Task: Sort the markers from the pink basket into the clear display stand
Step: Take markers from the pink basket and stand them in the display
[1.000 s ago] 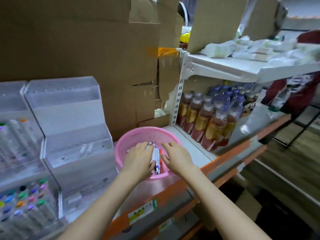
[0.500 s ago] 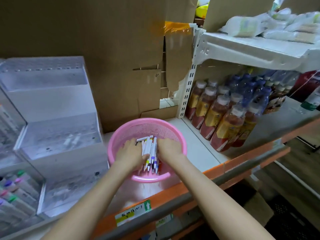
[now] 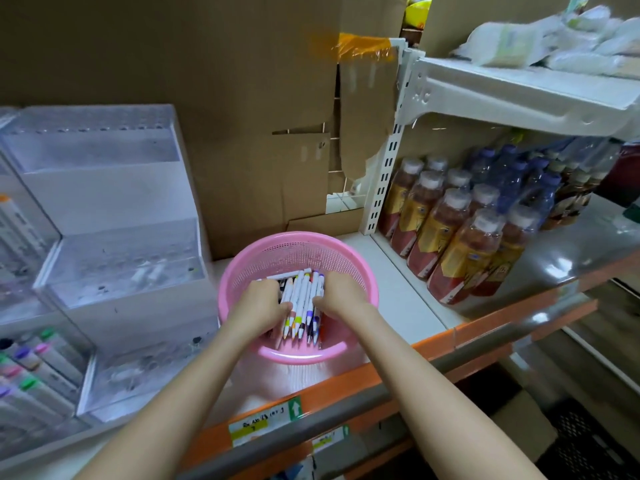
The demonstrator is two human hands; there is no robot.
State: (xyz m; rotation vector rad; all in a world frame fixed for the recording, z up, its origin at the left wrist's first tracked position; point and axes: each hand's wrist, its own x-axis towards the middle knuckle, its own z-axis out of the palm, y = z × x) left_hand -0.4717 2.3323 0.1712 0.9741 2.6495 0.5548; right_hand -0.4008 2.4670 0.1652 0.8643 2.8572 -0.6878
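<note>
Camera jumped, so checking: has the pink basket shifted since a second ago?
No. The basket still sits beside the clear stand, just left of the shelf post.

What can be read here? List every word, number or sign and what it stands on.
"AC", seemingly, stamped on the white shelf bracket.
White up arrow on green, no words: shelf-edge label.
Handwriting on that label: too blurred to read.
The lower label: blurred.
The bottle labels: unreadable.
Print on the markers: too small.
</note>
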